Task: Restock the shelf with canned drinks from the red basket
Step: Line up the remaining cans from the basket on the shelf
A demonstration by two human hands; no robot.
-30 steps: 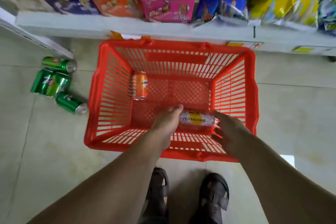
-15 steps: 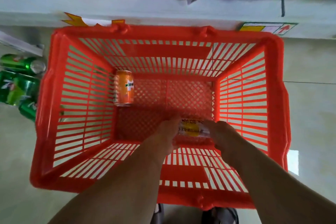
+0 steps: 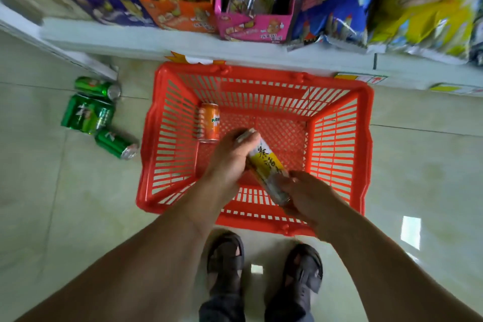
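Both hands are on 1 slim yellow-and-white can (image 3: 266, 165), held tilted above the floor of the red basket (image 3: 167, 165), its top end pointing toward the far-left corner and its base toward the near-right. The left hand (image 3: 231, 158) is wrapped around the upper half with the fingers curled over the top rim, while the right hand (image 3: 307, 193) closes on the lower end from below, thumb and fingers against the base. A 2-handed hold on so light a thing probably serves to turn it the right way up, or to pass it from 1 hand to the other, before it goes to the shelf (image 3: 261, 53); the slant suggests it is mid-turn rather than carried level. Only 1 other drink remains inside: an orange can (image 3: 209, 123) lying on its side against the left wall, near the far-left corner, well clear of the hands. The basket stands on the floor (image 3: 65, 217) with its far rim just under the shelf's front edge, presumably so each can travels a short way up. The shelf level in view is packed with snack boxes and bags and shows no open gap for cans, so the slot must lie outside this view. About 4 green cans (image 3: 90, 112) lie loose on the tiles beside the basket's left wall, near the shelf's corner; whether they are waiting or discarded cannot be told. The person's 2 sandalled feet (image 3: 226, 264) stand just behind the near rim.
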